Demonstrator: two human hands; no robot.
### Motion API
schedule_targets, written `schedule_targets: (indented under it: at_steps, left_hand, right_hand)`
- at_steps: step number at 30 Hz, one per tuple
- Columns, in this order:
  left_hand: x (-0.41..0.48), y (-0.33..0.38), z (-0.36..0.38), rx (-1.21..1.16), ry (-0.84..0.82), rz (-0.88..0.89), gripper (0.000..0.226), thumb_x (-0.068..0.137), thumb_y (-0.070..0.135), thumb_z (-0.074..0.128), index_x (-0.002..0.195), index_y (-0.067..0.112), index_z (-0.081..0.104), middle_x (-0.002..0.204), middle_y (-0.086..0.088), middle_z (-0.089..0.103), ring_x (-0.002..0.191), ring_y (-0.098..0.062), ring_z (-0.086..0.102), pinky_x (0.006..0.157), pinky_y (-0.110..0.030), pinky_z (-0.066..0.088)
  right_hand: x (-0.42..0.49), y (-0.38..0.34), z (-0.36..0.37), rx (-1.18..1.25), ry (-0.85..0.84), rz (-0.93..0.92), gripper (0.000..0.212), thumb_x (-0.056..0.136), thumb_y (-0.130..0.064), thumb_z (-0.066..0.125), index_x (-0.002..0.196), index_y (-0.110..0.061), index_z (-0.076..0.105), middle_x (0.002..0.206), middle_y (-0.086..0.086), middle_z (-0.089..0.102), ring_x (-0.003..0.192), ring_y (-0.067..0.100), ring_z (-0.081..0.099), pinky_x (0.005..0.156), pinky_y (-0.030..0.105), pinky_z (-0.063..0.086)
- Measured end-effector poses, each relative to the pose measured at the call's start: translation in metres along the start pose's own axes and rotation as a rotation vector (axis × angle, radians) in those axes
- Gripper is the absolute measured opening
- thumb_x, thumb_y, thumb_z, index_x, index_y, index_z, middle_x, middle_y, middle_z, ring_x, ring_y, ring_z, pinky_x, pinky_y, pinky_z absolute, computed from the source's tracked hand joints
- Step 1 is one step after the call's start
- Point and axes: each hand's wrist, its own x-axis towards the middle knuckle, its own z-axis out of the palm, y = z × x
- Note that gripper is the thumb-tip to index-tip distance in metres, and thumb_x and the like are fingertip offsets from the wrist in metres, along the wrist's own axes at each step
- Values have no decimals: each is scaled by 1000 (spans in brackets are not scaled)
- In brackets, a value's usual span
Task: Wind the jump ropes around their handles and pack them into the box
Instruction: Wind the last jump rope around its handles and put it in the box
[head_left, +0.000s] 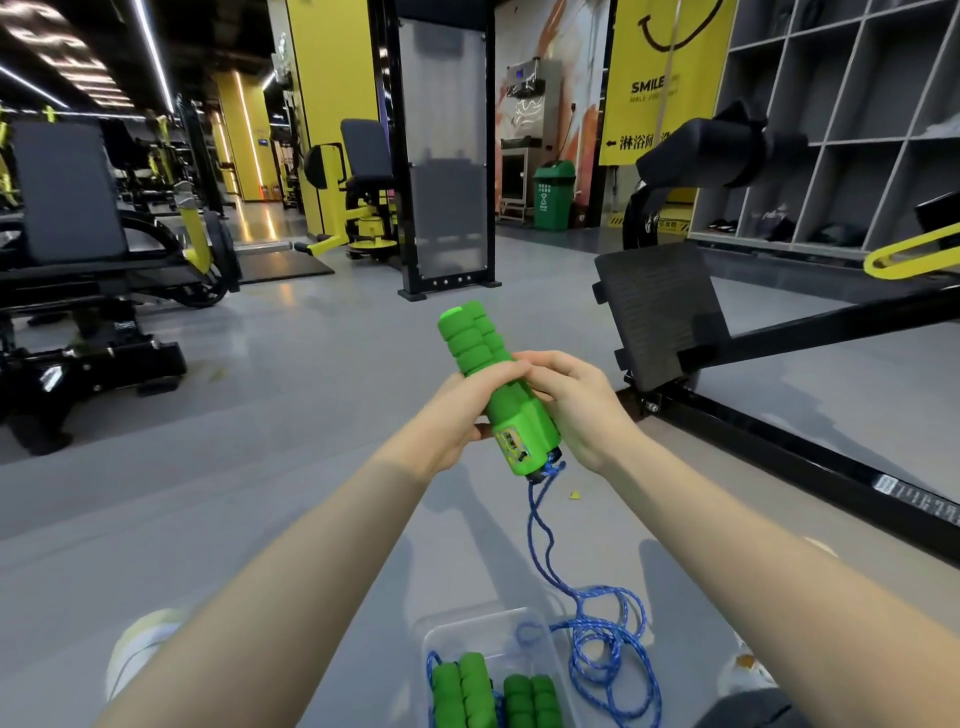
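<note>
the clear box (457, 634) is cut off by the bottom edge, so only its far end shows. the packed handles (470, 686) inside it are cut there too, and their lower ends are not seen. the blue rope (608, 639) also leaves the picture at the bottom. the left hand (467, 410) and the right hand (576, 410) cover the middle of the held handles (467, 338), and the second handle is mostly behind the first. the label (511, 444) near the rope end is too blurred to read. a yellow scrap (575, 495) on the floor (337, 374) is too small to tell.

Yellow banner (670, 78) reads "SMILE" (smaller line below blurred).
</note>
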Motion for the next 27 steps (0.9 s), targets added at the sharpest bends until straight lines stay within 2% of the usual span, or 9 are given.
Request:
schedule_targets:
  at_steps: [4,7,9,12,15,17,23,25,27]
  left_hand:
    - [4,-3,-7,-129,107,18,15,88,30,62,96,17,64,97,-6,70,95,-24,65,100,-44,46]
    - [7,2,-15,-308,138,7,13,89,23,61,97,13,59,92,-7,66,84,-20,65,87,-36,54]
    - [3,7,-14,-377,104,3,12,91,19,56,98,9,57,92,-8,67,80,-17,67,73,-30,58]
    - [-2,10,-12,-426,58,10,12,94,13,48,88,8,57,97,-10,68,92,-19,66,78,-34,56]
    - [-5,16,-14,-536,80,36,12,94,9,47,86,9,56,80,-5,67,83,-20,68,78,-35,53]
    - [-6,20,-22,-567,89,48,11,92,6,47,90,10,57,68,-4,64,68,-18,69,72,-31,54]
    - [-27,16,-45,-185,-269,-326,20,70,4,58,90,7,61,76,-11,67,61,-22,65,61,-31,57]
    - [-27,9,-44,-62,-336,-444,22,69,8,59,92,7,61,94,-14,70,63,-23,67,63,-32,58]
    - [-25,5,-42,-19,-388,-501,23,70,9,60,93,7,61,110,-16,65,65,-23,68,66,-33,58]
  right_hand:
    - [0,4,-5,-96,-44,64,23,85,-14,60,108,-17,61,109,12,65,95,19,63,86,28,49]
    - [-7,15,-11,-45,-320,234,65,70,-24,72,130,-20,46,125,4,61,112,18,60,102,35,44]
    - [-15,24,-5,-135,-478,245,47,75,-12,68,120,-17,55,108,-1,67,98,14,65,94,31,50]
    - [-20,28,5,-126,-488,273,20,85,4,59,103,-4,58,82,7,62,68,16,65,77,33,58]
    - [-18,25,1,-281,-591,372,9,90,-5,56,98,-5,55,51,0,53,37,9,46,64,29,53]
    - [-16,32,-11,-539,-668,472,6,90,-9,57,95,-10,55,39,-6,41,33,7,35,58,23,50]
    - [-2,45,-43,-1275,-151,276,15,87,-19,59,74,-11,57,71,6,49,58,21,46,56,29,44]
    - [1,38,-37,-1347,-110,105,2,85,-19,59,84,-17,59,85,5,56,76,23,51,68,30,46]
    - [1,32,-23,-1360,-127,10,10,83,-14,54,89,-22,57,95,5,62,90,27,57,73,32,46]
